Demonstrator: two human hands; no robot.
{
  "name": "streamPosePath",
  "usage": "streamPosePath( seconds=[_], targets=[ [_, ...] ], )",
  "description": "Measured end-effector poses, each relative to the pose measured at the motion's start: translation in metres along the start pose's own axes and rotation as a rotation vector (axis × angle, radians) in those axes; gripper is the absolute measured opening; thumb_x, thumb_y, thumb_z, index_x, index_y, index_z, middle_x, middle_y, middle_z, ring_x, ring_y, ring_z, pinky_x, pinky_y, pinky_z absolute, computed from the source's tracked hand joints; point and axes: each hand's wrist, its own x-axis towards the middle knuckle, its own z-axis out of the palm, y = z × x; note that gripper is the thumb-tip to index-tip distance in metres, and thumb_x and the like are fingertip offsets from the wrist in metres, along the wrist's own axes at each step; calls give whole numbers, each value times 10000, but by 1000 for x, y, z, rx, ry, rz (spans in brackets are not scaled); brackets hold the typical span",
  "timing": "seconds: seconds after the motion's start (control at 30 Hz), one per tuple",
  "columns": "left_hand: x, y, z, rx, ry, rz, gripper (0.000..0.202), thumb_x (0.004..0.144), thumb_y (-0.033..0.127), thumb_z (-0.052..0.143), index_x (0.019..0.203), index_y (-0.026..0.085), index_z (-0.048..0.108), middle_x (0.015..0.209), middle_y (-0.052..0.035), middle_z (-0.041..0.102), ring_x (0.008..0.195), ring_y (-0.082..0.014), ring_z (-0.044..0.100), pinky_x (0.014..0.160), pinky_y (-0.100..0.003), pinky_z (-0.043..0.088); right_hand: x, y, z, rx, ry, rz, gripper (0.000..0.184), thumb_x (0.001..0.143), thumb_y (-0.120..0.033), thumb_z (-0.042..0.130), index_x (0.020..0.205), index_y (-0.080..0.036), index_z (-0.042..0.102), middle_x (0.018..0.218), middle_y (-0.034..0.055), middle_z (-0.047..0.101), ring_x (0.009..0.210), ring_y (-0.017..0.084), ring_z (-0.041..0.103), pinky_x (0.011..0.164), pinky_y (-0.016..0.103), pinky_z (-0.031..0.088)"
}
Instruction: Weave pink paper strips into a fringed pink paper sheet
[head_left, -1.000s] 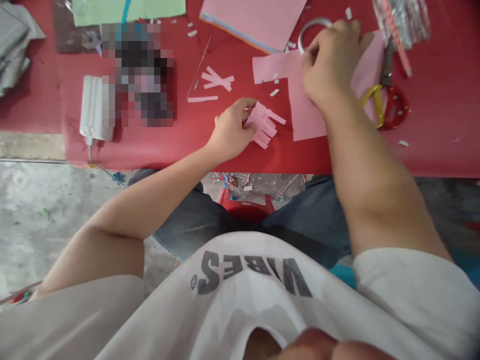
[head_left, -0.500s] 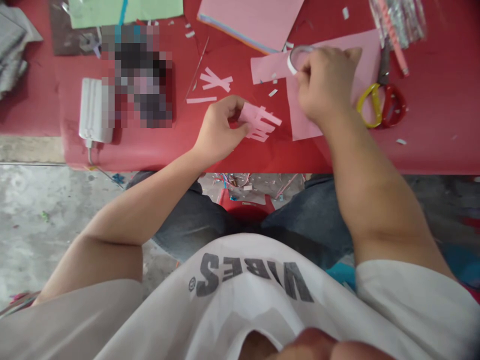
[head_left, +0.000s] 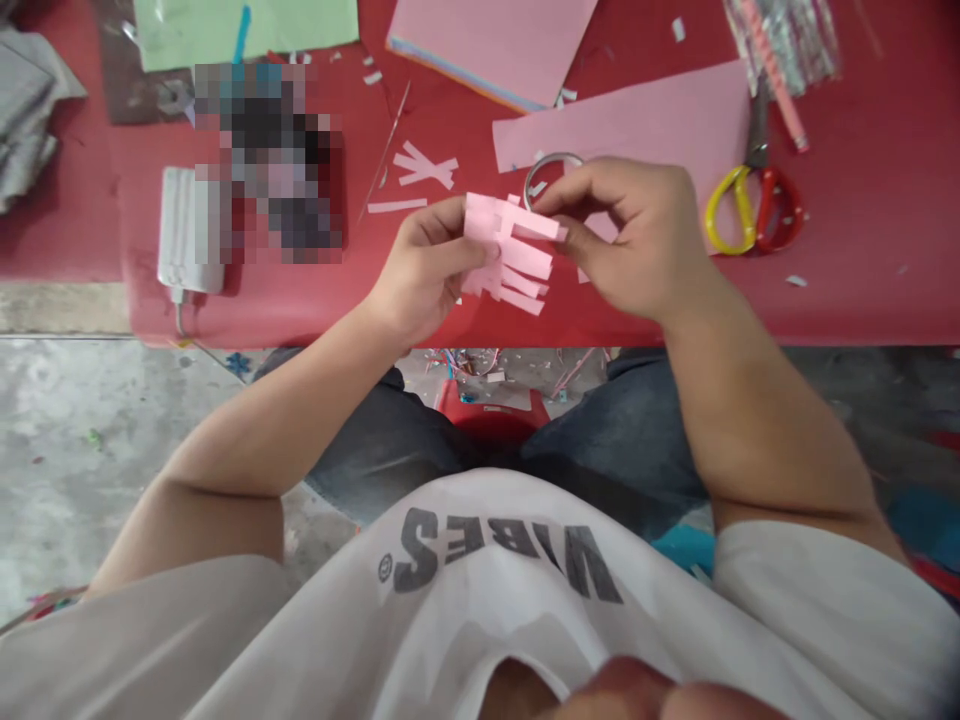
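Note:
Pinched between the thumb and fingers of my left hand is a pink paper piece with several strips sticking out to the right like fringe. My right hand grips a narrow roll of tape, whose ring shows beyond the fingertips. Its thumb and fingers are at the upper strip of the pink piece; whether they also pinch that strip I cannot tell. Loose pink paper strips lie crossed on the red table beyond my left hand. A larger pink sheet lies partly under my right hand.
Scissors with yellow and red handles lie right of my right hand, near silvery tinsel. At the back sit a stack of coloured paper and a green sheet. A white power bank with a cable lies left, beside a blurred-out object.
My right hand has come left and toward me with the tape roll, from over the pink sheet to the pink piece. My left hand has shifted slightly left, still holding the piece.

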Motion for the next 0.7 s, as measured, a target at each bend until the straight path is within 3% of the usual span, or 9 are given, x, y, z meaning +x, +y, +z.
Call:
streamPosePath(
  seconds=[0.1,0.23,0.4,0.53,0.7],
  targets=[
    [-7,5,6,-133,-36,-138,166,843,301,781,907,165,711,830,-20,707,671,-118,688,628,-235,593,-7,-21,6,84,48,-18,178,948,-445,739,1038,-292,743,931,-15,758,808,155,687,755,315,584],
    [-7,3,8,-174,-76,-139,225,926,387,758,897,168,720,777,0,693,641,-105,689,584,-215,587,-14,-27,14,51,113,-37,98,978,-363,706,1050,-304,737,921,-26,749,804,153,696,774,311,596],
    [-9,3,11,-112,-121,-120,288,903,418,798,835,159,691,722,25,666,663,-111,717,664,-233,611,-17,-25,17,-27,187,-105,174,913,-339,774,1074,-292,725,920,-18,762,780,161,709,748,321,611],
    [-11,4,9,-122,-182,-127,247,899,397,813,863,176,710,744,37,695,673,-98,722,679,-229,611,-16,-32,17,-53,187,-173,140,916,-338,761,1042,-279,739,931,-1,771,784,172,714,761,340,613],
    [-14,7,2,-109,-291,-256,256,885,414,832,888,191,706,746,36,720,643,-114,719,608,-235,591,-17,-43,13,-61,147,-189,105,964,-383,699,986,-294,751,874,-12,766,800,180,719,760,355,608]
  ],
)
